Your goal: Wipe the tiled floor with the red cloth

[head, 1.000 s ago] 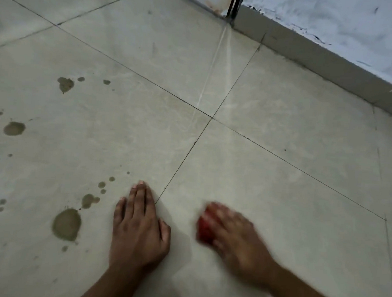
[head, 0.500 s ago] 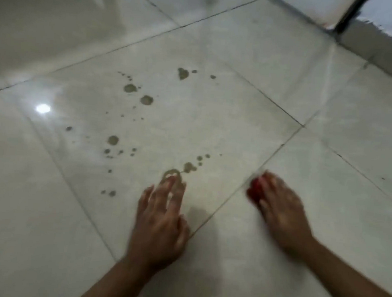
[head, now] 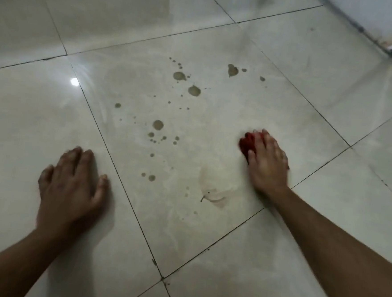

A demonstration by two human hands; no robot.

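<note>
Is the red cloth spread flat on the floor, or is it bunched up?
Bunched up. The red cloth shows only as a small crumpled lump under the fingers of the right hand, which presses it on the tile.

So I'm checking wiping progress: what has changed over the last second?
The right hand has carried the red cloth across the grout line onto the stained tile. The left hand has shifted off that tile onto the tile to its left. A big spot near the left hand is gone, leaving a faint smear. Most brown spots remain.
</note>
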